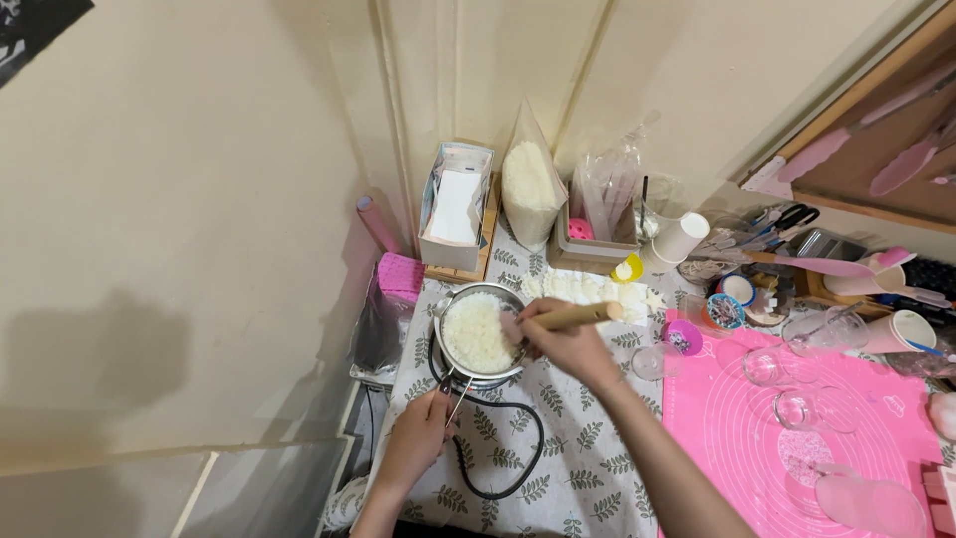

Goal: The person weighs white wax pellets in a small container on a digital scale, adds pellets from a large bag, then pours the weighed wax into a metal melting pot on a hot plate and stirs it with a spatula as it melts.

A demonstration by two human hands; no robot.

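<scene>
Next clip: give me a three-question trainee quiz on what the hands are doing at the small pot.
1. True or false: the right hand holds a wooden-handled tool whose end reaches into the pot.
2. What does the left hand grip?
A. the black cord
B. the pot's handle
C. a clear glass
3. Fill in: the pot holds ____ flakes, and the pink mat lies to the person's ____.

Key
1. True.
2. B: the pot's handle; the black cord loops on the leaf-print cloth beside that hand.
3. white; right.
</scene>
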